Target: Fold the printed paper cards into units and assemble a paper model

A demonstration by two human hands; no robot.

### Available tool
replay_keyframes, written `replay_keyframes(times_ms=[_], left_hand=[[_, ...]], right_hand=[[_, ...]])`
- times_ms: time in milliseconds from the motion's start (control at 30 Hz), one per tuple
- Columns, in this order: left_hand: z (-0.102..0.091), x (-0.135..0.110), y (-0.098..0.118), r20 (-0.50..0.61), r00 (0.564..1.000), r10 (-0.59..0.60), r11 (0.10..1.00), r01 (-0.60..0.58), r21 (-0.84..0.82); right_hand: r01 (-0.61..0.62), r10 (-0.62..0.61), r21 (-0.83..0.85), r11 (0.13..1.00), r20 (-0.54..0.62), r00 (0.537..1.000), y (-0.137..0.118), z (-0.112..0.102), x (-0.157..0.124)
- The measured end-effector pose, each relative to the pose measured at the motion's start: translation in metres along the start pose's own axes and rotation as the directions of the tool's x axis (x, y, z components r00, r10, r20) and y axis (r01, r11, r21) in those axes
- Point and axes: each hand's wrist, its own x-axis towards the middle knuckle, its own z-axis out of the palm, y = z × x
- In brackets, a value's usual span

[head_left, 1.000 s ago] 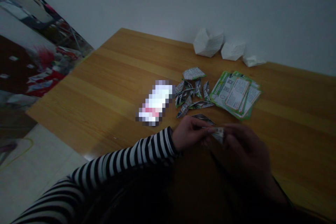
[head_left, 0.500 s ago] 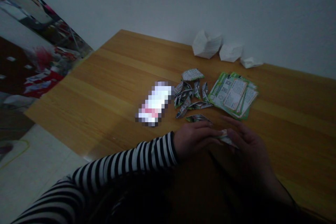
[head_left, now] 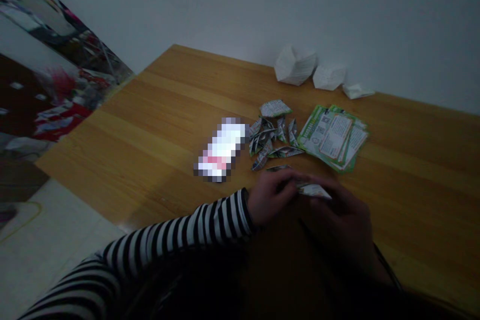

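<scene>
Left hand (head_left: 270,196) and right hand (head_left: 343,215) have closed over the folded paper (head_left: 313,190).

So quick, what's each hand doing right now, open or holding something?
Left hand: closed, pinching the folded paper piece.
Right hand: closed on the same folded paper piece, though it is dim there.

The right hand (head_left: 345,215) has curled its flattened fingers over the folded paper (head_left: 314,190).
</scene>
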Motion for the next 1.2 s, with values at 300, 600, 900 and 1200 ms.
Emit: replay_keyframes(times_ms=[300,600,900,1200], left_hand=[[0.001,-0.004,0.007,0.144,0.989,0.042,0.993,-0.057,0.105],[0.003,-0.004,0.008,0.089,0.996,-0.017,0.997,0.024,-0.077],[0.017,0.0,-0.008,0.044,0.967,-0.251,0.877,0.246,-0.414],[0.011,-0.002,-0.002,-0.15,0.968,-0.2,0.97,0.173,-0.173]], right_hand=[[-0.03,0.005,-0.231,0.973,-0.107,0.994,0.001,0.003,-0.001],[0.031,-0.074,-0.297,0.954,-0.135,0.988,0.008,0.006,-0.001],[0.032,-0.108,-0.293,0.955,-0.248,0.963,0.008,0.011,-0.007],[-0.009,0.013,-0.231,0.973,0.016,1.0,0.005,0.016,-0.016]])
